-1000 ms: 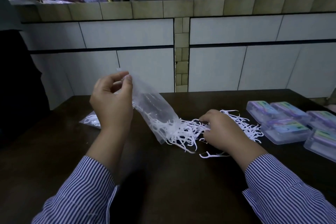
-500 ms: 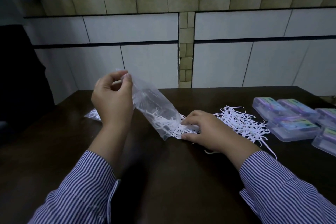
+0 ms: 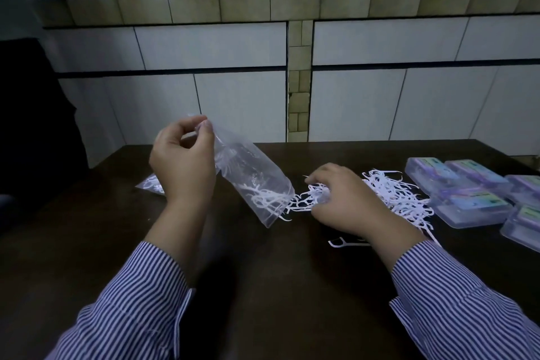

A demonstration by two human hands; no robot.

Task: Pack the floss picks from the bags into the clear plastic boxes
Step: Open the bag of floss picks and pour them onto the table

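Two bags: my left hand pinches one clear bag upended, floss picks spilling onto the table; the second bag sits half-hidden behind it. My right hand curls over picks, fingertips unseen. Clear boxes, rightmost cropped, crowd the right edge.

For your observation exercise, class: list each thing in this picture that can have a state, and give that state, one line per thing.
Left hand: raised, pinching the bag's closed end.
Clear bag: tilted mouth-down, a few picks still inside.
Right hand: curled round picks at the bag's mouth.
Floss pick pile: loose on the table.
Single pick: lying apart, near the right wrist.
Second bag: flat on the table, holding picks.
Clear boxes: lids closed.
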